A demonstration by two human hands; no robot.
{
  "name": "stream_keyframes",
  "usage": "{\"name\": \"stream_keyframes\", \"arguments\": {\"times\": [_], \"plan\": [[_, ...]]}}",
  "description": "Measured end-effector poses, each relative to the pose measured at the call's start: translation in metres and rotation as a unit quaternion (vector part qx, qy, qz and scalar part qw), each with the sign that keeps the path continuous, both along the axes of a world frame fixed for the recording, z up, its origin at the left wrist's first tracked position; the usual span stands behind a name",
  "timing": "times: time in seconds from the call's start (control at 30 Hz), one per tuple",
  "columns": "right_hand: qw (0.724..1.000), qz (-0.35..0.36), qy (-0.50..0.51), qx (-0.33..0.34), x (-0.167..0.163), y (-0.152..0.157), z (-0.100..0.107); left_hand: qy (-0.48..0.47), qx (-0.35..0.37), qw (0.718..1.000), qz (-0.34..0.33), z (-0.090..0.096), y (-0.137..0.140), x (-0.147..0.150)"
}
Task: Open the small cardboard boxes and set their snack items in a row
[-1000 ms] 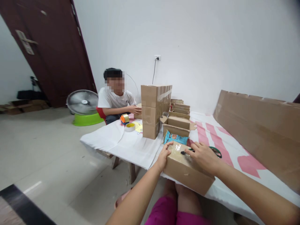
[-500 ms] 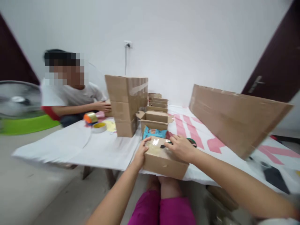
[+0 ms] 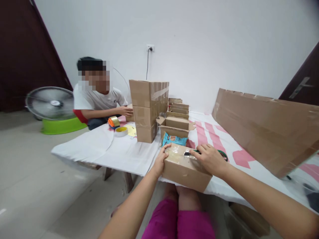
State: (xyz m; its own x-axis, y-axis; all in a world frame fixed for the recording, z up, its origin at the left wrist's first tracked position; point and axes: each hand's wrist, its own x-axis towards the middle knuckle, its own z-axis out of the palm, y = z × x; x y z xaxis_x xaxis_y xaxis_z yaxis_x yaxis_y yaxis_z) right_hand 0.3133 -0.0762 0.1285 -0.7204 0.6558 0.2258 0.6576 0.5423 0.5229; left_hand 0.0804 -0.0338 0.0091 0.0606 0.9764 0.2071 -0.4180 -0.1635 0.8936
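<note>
A taped cardboard box [image 3: 186, 176] lies at the table's near edge, above my knees. My left hand [image 3: 160, 161] grips its left end, thumb and fingers around the corner. Held in my right hand [image 3: 210, 159] is a pair of scissors [image 3: 223, 154] with a green handle; the dark blade lies over the clear tape on the box top. The fingers hide the middle of the scissors. Just behind the box rests a blue snack packet [image 3: 175, 139], leaning before an open cardboard box [image 3: 174, 124].
Stacked boxes [image 3: 143, 114] stand left of a row of open boxes. A large cardboard sheet [image 3: 269, 126] stands at the right. Tape rolls [image 3: 121, 131] lie on the white-covered table [image 3: 99, 149]. A co-worker [image 3: 97, 99] touches a box at the left, near a fan [image 3: 52, 103].
My view has turned left, so the scene has shifted right in the picture. Both hands keep their places on the box, and the scissors stay over the tape.
</note>
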Motion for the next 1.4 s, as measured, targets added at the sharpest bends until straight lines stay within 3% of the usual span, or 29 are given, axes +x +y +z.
{"name": "stream_keyframes", "arguments": {"times": [0.43,0.73,0.97,1.07,1.17,1.3,1.4], "plan": [[0.999,0.042,0.001,0.008,0.001,0.004,-0.002,0.010,-0.007,1.000,0.015,0.004,-0.003,0.000],[0.998,0.056,-0.026,0.006,0.030,-0.008,-0.004,0.009,-0.008,1.000,0.015,0.002,-0.002,0.000],[0.997,-0.009,0.078,0.004,0.081,-0.022,-0.010,0.005,0.000,1.000,0.004,-0.004,0.000,-0.003],[0.985,-0.071,0.157,-0.008,0.110,-0.023,-0.030,0.004,0.004,1.000,0.000,-0.006,0.002,-0.003],[0.968,-0.137,0.205,-0.045,0.137,-0.023,-0.069,0.005,0.007,1.000,0.000,-0.007,0.003,-0.003],[0.960,-0.169,0.192,-0.116,0.158,-0.024,-0.119,0.007,0.008,1.000,0.006,-0.005,0.002,-0.003],[0.958,-0.173,0.191,-0.124,0.157,-0.017,-0.126,0.008,0.005,1.000,0.010,-0.004,0.001,-0.002]]}}
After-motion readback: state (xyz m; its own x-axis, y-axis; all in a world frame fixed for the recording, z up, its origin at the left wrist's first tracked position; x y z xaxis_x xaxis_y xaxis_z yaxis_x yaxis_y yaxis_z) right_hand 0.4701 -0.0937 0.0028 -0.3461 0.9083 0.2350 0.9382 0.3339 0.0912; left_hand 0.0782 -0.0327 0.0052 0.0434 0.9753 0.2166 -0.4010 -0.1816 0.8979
